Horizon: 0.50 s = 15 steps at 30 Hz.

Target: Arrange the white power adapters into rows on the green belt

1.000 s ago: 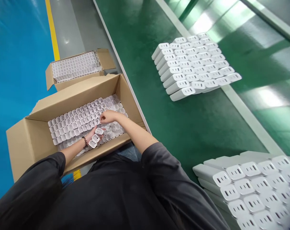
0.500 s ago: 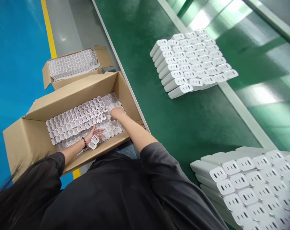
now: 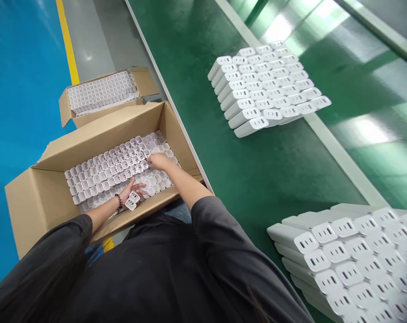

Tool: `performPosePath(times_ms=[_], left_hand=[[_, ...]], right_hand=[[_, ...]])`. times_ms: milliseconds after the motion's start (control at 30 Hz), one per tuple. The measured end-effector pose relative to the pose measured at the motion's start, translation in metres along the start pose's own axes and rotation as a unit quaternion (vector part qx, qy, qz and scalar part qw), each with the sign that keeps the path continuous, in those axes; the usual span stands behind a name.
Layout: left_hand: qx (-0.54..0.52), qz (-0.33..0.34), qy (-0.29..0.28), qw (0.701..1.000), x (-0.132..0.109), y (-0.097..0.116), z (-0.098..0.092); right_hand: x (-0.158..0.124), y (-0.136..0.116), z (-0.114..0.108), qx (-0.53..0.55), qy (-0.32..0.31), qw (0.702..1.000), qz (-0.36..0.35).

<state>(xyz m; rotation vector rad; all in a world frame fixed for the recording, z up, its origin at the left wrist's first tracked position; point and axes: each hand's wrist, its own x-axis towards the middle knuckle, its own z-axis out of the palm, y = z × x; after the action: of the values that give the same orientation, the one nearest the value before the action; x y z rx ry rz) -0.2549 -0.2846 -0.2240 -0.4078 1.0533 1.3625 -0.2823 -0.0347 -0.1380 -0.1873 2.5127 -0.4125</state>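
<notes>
Inside the open cardboard box (image 3: 52,193), white charger housings (image 3: 107,172) with port slots stand in tight rows on a lower layer of the same. My left hand (image 3: 127,192) rests low in the box, palm up and fingers stretched to the right. Two white charger housings (image 3: 132,200) lie against its palm, slotted ends up. At the right end of the upper rows is my right hand (image 3: 158,161), its fingers bent and pinched at a charger housing (image 3: 146,154); the fingertips are partly hidden.
A second cardboard box (image 3: 106,111) full of white housings stands beyond the first. On the green table (image 3: 237,170) to the right are a far stack (image 3: 267,85) and a near stack (image 3: 358,260) of charger housings. Yellow floor tape (image 3: 68,45) runs along the blue floor.
My right hand has shifted left, from over the lower layer to the end of the upper rows. My left hand keeps its two housings in nearly the same place.
</notes>
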Motion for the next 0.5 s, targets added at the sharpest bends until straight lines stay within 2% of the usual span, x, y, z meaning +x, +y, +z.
performPosePath(times_ms=[267,400,500], left_hand=[[-0.006,0.007,0.007,1.000,-0.003,0.004,0.006],[-0.012,0.015,0.008,1.000,-0.005,0.010,0.011],[-0.012,0.018,0.014,1.000,-0.007,0.013,0.016]], right_hand=[[-0.003,0.018,0.000,0.124,0.009,0.991,0.052],[0.000,0.015,-0.003,0.132,0.031,0.985,0.108],[0.001,0.008,-0.002,0.133,0.024,0.981,0.142]])
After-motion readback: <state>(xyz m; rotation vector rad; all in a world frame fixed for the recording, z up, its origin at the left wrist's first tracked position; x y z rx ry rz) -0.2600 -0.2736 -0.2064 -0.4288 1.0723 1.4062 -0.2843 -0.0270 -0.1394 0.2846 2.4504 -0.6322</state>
